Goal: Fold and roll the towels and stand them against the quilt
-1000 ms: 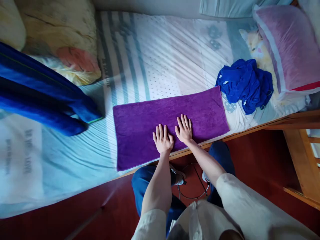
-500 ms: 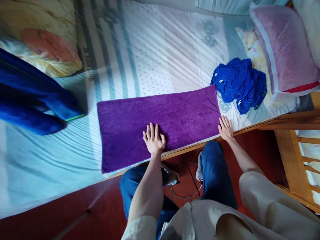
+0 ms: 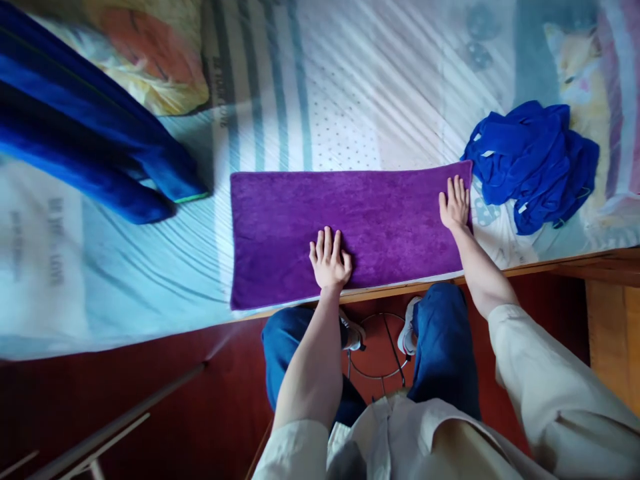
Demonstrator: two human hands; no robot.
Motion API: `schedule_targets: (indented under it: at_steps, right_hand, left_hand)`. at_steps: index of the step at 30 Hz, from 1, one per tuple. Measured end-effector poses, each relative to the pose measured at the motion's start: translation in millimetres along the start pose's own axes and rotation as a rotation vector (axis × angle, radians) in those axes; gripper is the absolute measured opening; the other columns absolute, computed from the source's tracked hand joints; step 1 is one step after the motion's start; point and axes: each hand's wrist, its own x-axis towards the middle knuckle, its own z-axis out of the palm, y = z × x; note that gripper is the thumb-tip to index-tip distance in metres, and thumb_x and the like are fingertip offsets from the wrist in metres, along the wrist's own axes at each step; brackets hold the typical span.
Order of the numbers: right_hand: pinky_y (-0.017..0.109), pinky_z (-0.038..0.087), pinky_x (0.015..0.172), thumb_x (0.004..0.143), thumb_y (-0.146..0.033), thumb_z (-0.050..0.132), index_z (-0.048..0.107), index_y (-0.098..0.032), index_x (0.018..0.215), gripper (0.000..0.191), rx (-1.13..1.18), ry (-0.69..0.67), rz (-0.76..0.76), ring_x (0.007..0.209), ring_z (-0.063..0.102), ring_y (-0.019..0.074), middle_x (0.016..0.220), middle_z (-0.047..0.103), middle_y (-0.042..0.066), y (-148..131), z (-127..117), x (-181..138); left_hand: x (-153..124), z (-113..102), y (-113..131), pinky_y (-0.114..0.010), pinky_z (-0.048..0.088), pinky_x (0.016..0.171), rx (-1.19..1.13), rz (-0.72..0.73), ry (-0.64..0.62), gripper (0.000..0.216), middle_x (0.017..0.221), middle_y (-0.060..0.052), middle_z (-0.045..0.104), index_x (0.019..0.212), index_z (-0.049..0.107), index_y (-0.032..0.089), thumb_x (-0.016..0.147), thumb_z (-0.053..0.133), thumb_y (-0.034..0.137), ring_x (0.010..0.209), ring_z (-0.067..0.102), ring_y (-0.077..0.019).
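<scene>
In the head view, a purple towel (image 3: 275,213) lies flat on the bed (image 3: 150,287), under the fingers of the left hand (image 3: 331,267) and the right hand (image 3: 455,208). The left fingers are spread wide, with the palm down. The right fingers are straight and a little apart, by the towel's right end. A heap of blue cloth (image 3: 535,170) sits just right of the right fingers. Far left of the left fingers are long blue legs (image 3: 95,130), maybe pants, but they look blurry. A yellow pillow (image 3: 155,63) lies up and left of the left fingers.
</scene>
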Motion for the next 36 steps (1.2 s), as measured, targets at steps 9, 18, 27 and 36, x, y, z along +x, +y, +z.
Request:
schedule_targets:
  at_steps: [9,18,27,36]
  right_hand:
    - [0.052,0.010,0.128,0.110,-0.028,0.029,0.027,-0.002,0.162,0.058,0.015,-0.014,0.106,0.162,0.011,0.0197,0.171,0.020,0.023,-3.8,7.6,-51.2]
    - [0.052,0.035,0.123,0.095,-0.035,0.061,0.072,-0.017,0.125,0.036,0.657,-0.019,0.190,0.144,0.051,0.0284,0.148,0.061,0.017,-76.3,12.9,-233.1]
    - [0.028,0.062,0.075,0.082,-0.036,0.079,0.075,-0.018,0.096,0.023,1.592,-0.207,0.775,0.080,0.076,0.0173,0.098,0.081,0.009,-188.1,45.2,-294.1]
    - [0.019,0.054,0.057,0.075,-0.032,0.087,0.071,-0.016,0.080,0.023,1.663,-0.168,0.962,0.062,0.070,0.0116,0.077,0.080,0.004,-191.6,30.8,-274.1]
  left_hand:
    - [2.8,-4.5,0.9,-0.055,0.007,0.133,-0.036,-0.034,-0.090,0.067,0.171,-0.008,0.028,0.161,0.041,0.020,0.094,0.046,0.028,0.162,0.015,-0.0285]
    - [-15.6,-14.1,3.5,-0.054,0.007,0.133,0.060,0.038,-0.153,0.065,0.173,-0.012,0.020,0.163,0.035,0.013,0.099,0.037,0.029,0.163,0.010,-0.0276]
    - [-87.7,-27.2,-4.6,-0.054,0.014,0.131,0.177,0.086,-0.230,0.063,0.171,-0.018,0.023,0.161,0.038,0.008,0.103,0.030,0.032,0.162,0.013,-0.0281]
    - [-100.7,-47.5,0.1,-0.054,0.037,0.123,0.158,0.152,-0.273,0.054,0.158,-0.017,0.049,0.148,0.057,0.015,0.099,0.038,0.030,0.150,0.044,-0.0296]
